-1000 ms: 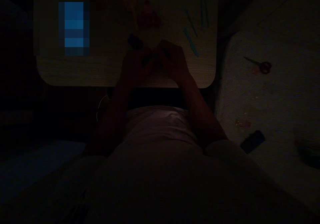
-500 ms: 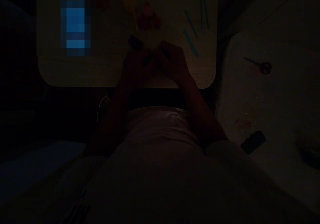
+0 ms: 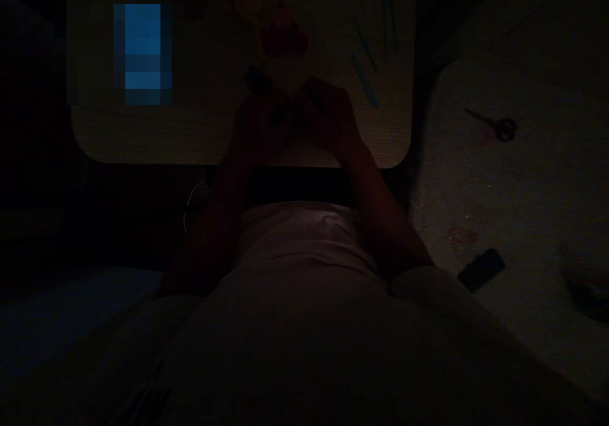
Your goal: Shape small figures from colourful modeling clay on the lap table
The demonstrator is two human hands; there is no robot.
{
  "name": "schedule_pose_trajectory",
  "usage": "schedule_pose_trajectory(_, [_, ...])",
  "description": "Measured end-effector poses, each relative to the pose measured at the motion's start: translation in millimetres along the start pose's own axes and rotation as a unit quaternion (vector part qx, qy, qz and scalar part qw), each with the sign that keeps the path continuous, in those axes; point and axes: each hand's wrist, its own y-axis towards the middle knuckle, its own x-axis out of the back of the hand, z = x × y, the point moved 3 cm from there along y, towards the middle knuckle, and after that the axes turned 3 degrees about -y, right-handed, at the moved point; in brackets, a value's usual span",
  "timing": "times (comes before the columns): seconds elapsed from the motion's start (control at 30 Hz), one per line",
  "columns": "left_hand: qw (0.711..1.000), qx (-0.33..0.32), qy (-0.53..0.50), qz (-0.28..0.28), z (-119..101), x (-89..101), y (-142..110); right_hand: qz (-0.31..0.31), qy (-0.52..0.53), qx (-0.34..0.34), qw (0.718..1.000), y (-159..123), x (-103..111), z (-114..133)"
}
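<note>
The scene is very dark. My left hand (image 3: 259, 125) and my right hand (image 3: 328, 118) meet above the near edge of a small wooden table (image 3: 143, 141), fingers curled and pressed together around something small and dark that I cannot make out. A dark lump (image 3: 257, 78) lies on the table just beyond my left hand. Red pieces (image 3: 283, 36) and a yellow piece (image 3: 247, 1) sit farther back.
Several thin teal tools (image 3: 364, 80) lie on the table's right part. A glowing blue screen (image 3: 141, 49) stands at the back left. On the pale surface to the right lie scissors (image 3: 497, 125) and a dark flat object (image 3: 480, 269).
The hands stay together in almost the same place, with only slight finger movement. The picture has grown a little darker.
</note>
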Motion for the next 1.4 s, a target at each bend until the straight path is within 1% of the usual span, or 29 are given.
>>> schedule_pose_trajectory(0.07, [1.000, 0.002, -0.005, 0.007, 0.1, 0.2, 0.0, 0.001, 0.002, -0.005, 1.000, 0.0, -0.3, -0.4])
schedule_pose_trajectory(0.2, [1.000, 0.003, -0.010, 0.006, -1.7, 1.5, 0.0, 0.013, -0.001, -0.016, 1.000, 0.0, -1.2, -1.7])
schedule_pose_trajectory(0.43, [1.000, 0.012, -0.004, 0.005, -6.4, 2.6, -0.2, 0.016, 0.007, -0.034, 0.999, -0.5, -1.2, -2.3])
schedule_pose_trajectory(0.67, [1.000, 0.017, -0.018, 0.011, -4.4, 0.5, 0.5, 0.015, 0.002, -0.044, 0.999, 0.5, -0.7, -0.2])
schedule_pose_trajectory(0.87, [0.999, 0.022, -0.028, 0.017, -2.0, -1.2, 0.3, 0.012, 0.000, -0.030, 0.999, 0.1, 0.5, 1.9])
schedule_pose_trajectory(1.03, [0.999, 0.029, -0.014, 0.028, -2.8, 0.2, 0.1, 0.021, 0.011, -0.056, 0.998, -0.4, -0.7, -0.9])
schedule_pose_trajectory(1.3, [1.000, 0.012, 0.012, 0.015, -1.1, 0.0, -0.3, 0.018, 0.034, -0.063, 0.997, 0.0, -1.0, -1.3])
schedule_pose_trajectory(1.4, [1.000, 0.014, 0.002, 0.010, -3.1, -0.1, 0.1, 0.016, 0.027, -0.060, 0.998, -0.4, -0.6, -0.8])
